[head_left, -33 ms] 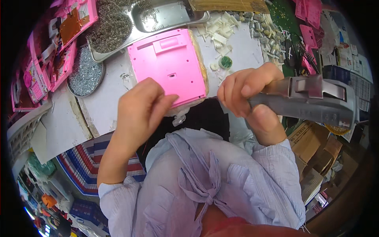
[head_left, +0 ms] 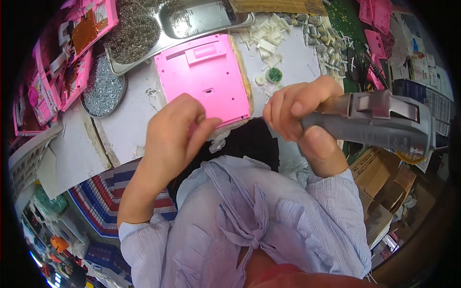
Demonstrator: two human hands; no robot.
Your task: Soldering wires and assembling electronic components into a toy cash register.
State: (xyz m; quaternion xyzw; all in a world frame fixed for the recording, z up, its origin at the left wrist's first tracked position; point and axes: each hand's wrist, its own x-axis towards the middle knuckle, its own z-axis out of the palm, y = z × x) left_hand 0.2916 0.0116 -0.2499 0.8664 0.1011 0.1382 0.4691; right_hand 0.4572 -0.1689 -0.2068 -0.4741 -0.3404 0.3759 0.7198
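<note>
A flat pink plastic housing [head_left: 192,89] lies on a padded, wrapped block [head_left: 244,72], with a few small holes and a slot in its face. My left hand [head_left: 177,129] is at the housing's near left corner, fingers curled in and thumb pointing right. Whatever those fingers pinch, if anything, is hidden. To the right of the housing, my right hand [head_left: 307,113] grips a grey power screwdriver [head_left: 374,125] with a metal lever on its side. The tool is held sideways, and its tip is hidden by my fingers.
A round dish of small silver screws [head_left: 103,89] stands at left, below a metal tray [head_left: 197,30] with many springs. White plastic pieces [head_left: 269,38] and small metal parts [head_left: 321,41] lie at the far right. Pink housings [head_left: 60,72] are piled at left; cardboard [head_left: 374,177] sits lower right.
My left hand has shifted slightly to the right along the housing's near edge. The right hand and the power screwdriver have barely moved.
</note>
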